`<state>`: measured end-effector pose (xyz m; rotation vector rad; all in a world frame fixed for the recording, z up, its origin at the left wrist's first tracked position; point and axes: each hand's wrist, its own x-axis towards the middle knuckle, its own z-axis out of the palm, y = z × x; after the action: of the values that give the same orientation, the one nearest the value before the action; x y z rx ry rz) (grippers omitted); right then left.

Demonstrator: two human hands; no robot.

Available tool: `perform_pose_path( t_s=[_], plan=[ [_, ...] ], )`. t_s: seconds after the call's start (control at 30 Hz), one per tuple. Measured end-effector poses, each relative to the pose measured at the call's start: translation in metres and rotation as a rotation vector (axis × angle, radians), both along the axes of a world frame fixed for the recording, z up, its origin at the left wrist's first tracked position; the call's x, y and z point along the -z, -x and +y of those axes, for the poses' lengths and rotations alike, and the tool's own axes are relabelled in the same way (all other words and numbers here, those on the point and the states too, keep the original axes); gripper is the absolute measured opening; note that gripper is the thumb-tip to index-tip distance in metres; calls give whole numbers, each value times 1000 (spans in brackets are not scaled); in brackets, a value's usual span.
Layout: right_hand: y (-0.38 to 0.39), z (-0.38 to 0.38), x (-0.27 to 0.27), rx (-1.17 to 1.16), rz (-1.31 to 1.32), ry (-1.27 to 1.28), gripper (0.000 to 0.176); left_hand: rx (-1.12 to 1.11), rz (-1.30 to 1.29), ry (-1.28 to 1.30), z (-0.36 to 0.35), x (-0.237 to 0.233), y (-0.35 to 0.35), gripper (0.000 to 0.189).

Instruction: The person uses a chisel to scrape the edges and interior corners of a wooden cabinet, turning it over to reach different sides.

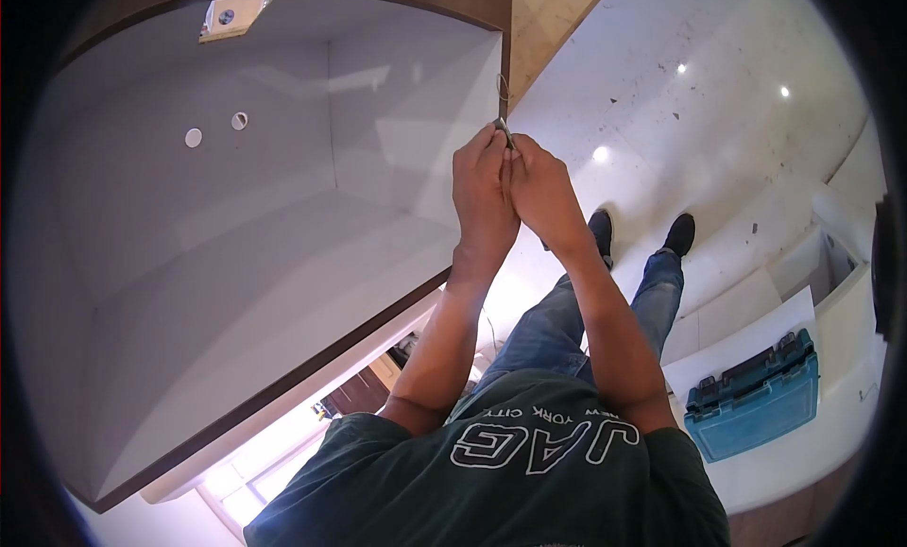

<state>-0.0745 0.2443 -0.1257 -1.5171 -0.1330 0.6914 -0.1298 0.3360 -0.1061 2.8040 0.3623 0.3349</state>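
Observation:
Both hands meet at the right edge of a large cabinet (331, 264) with a pale grey inside and dark brown edging. My left hand (484, 183) has its fingers pinched on a small dark piece (503, 127), too small to name. Pressed close beside it, my right hand (543, 190) is closed too, with its fingertips at the same piece. A thin wire (504, 87) curls up just beyond the fingertips, along the cabinet's brown edge. What lies inside the fists is hidden.
Two round holes (194, 138) pierce the cabinet's back panel, and a cut-out (230, 18) shows at its top. A blue toolbox (753, 396) lies on a white surface at lower right. Small debris (675, 116) dots the shiny white floor (737, 160).

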Motion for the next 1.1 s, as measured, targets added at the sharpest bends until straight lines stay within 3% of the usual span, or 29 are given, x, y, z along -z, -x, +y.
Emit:
perform_pose_path(
  t_s=[0.33,0.5,1.1],
  plan=[
    [-5,1,-2,8,-6,27,21,-30,50,17,-2,-4,-8,29],
    [-6,-3,-12,-17,165,14,28,-30,64,81,-4,-11,-9,28],
    [-14,0,2,52,8,-49,20,-14,-60,34,0,8,-17,26]
  ],
)
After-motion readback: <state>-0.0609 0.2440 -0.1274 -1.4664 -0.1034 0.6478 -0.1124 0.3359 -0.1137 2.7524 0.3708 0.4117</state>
